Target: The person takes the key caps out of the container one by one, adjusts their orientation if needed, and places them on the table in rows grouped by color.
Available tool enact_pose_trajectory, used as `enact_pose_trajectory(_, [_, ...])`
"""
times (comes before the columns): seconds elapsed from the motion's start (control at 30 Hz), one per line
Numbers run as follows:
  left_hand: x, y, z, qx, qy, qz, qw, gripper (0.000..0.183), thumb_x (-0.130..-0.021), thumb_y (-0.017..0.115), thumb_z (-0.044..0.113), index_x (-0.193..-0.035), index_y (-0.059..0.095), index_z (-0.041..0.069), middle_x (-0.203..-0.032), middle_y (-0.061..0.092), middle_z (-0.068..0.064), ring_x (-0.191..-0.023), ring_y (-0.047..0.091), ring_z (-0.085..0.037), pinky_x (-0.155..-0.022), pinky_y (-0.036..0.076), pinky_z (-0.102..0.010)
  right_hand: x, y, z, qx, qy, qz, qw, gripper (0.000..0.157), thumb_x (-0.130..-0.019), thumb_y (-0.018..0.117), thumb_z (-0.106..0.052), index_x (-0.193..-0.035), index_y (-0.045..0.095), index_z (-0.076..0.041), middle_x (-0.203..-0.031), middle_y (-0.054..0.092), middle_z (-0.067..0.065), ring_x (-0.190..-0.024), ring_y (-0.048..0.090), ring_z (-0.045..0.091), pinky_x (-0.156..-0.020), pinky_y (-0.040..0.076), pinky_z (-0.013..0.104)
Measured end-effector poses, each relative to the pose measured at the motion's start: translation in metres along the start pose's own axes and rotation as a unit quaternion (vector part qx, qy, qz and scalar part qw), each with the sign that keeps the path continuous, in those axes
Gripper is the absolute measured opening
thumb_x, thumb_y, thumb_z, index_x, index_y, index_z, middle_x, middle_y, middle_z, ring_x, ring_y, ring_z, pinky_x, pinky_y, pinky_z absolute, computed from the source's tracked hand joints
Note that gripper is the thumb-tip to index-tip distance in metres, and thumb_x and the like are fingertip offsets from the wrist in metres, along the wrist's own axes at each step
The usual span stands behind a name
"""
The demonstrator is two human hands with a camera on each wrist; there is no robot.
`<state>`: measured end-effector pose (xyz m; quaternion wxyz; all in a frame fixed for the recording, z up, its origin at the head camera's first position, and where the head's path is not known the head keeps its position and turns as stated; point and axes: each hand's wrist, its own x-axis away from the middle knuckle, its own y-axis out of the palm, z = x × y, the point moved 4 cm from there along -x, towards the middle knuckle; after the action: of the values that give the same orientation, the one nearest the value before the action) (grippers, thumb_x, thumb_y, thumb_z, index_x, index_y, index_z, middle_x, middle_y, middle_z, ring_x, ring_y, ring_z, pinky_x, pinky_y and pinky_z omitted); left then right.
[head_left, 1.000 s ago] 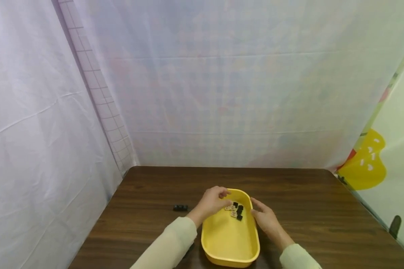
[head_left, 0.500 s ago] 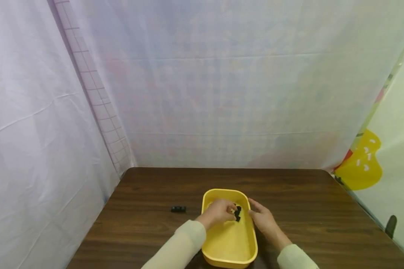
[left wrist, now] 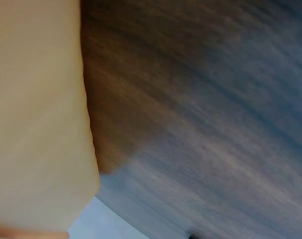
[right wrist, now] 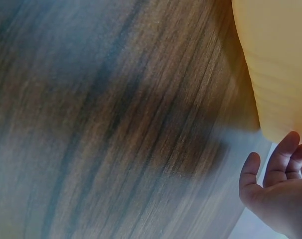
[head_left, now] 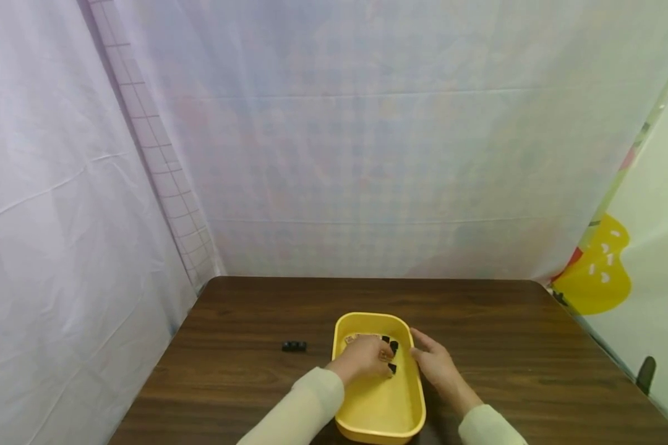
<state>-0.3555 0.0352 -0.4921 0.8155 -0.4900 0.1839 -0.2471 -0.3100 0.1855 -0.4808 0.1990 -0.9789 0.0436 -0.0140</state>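
A yellow oblong tub stands on the table, with small beige tiles and black tiles at its far end. My left hand reaches down into the tub over these tiles, its fingers bent. The hand covers part of the tiles, and I cannot make out whether a tile is pinched. One black tile lies by its fingertips. My right hand rests against the tub's right side, its fingers extended along the outside near the rim. The right wrist view shows its loosely bent fingers beside the tub wall.
A short black bar-like piece lies on the dark wood table, left of the tub. White cloth hangs behind the table and at its left. A dark rounded object shows at the right edge.
My left hand has gone from above the tub's far left rim down among the tiles, and the tiles have shifted apart. The right hand stays at the tub's side.
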Motion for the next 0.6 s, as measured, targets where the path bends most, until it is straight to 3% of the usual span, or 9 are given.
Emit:
enact_pose_trajectory(0.23, [0.002,0.003,0.003,-0.073,0.035,-0.007,0.9967,0.022,-0.085,0.080,0.031,-0.104,0.078,0.021,-0.099,0.070,0.010,-0.094,0.062,-0.007,-0.088,0.048,-0.025,0.000,0.001,0.000,-0.002,0.000,-0.004,1.000,0.050,-0.097,0.047,-0.001,-0.146,0.040,0.008,-0.149,0.038,0.030,-0.123,0.050,0.039,-0.095,0.048,0.043])
enact_pose_trajectory(0.33, [0.003,0.002,0.003,-0.068,0.033,-0.007,0.9971,0.021,-0.086,0.078,0.029,-0.105,0.078,0.020,-0.098,0.070,0.010,-0.092,0.062,-0.007,-0.087,0.048,-0.026,0.001,0.001,0.000,-0.002,0.001,-0.004,1.000,0.051,-0.097,0.047,-0.001,-0.146,0.039,0.009,-0.147,0.039,0.031,-0.121,0.052,0.038,-0.094,0.049,0.042])
enact_pose_trajectory(0.5, [0.005,-0.008,0.003,0.026,0.010,0.014,0.9995,0.020,-0.086,0.078,0.021,-0.104,0.076,0.014,-0.088,0.069,0.007,-0.080,0.060,-0.005,-0.077,0.049,-0.024,0.001,0.000,-0.001,0.000,0.001,-0.006,1.000,0.051,-0.098,0.047,-0.002,-0.147,0.038,0.008,-0.147,0.039,0.031,-0.121,0.052,0.038,-0.095,0.047,0.042])
enact_pose_trajectory(0.6, [0.007,-0.015,0.001,0.125,-0.002,0.027,0.9918,0.018,-0.086,0.076,0.011,-0.103,0.073,0.006,-0.082,0.067,0.003,-0.068,0.061,-0.008,-0.064,0.051,-0.023,0.000,-0.001,-0.002,0.008,0.000,-0.006,1.000,0.050,-0.099,0.047,-0.003,-0.147,0.039,0.007,-0.148,0.039,0.030,-0.124,0.049,0.039,-0.097,0.045,0.044])
